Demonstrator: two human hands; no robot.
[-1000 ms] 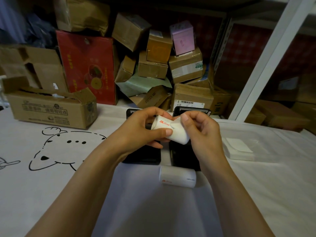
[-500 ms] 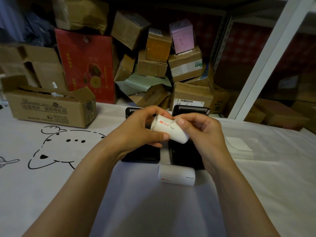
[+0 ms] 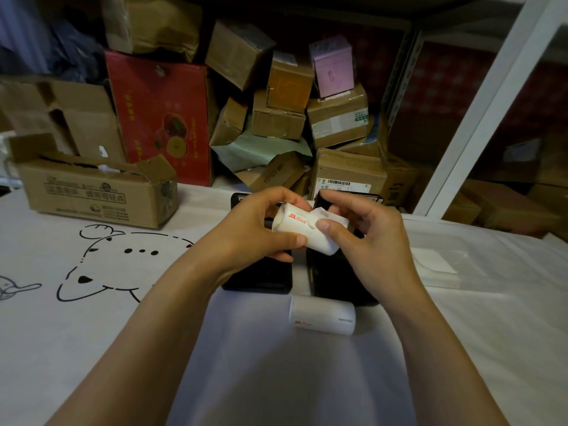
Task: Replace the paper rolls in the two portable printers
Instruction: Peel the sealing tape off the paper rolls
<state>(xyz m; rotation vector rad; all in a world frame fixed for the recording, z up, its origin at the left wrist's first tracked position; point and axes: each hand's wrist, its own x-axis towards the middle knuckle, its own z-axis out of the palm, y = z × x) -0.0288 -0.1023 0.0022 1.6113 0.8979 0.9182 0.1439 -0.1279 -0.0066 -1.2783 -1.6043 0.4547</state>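
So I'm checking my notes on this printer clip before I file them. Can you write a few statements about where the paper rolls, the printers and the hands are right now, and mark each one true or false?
1. Both hands hold one paper roll above the printers. True: the left hand grips the held roll and the right hand pinches its loose wrap.
2. A second roll lies on the table, nearer the person than the printers. True.
3. The second roll stands upright on its end. False: it lies on its side.
4. The two black printers sit far apart. False: the left printer and the right printer lie side by side.
5. The red carton lies flat on the table in front of the printers. False: it stands behind them among brown boxes.
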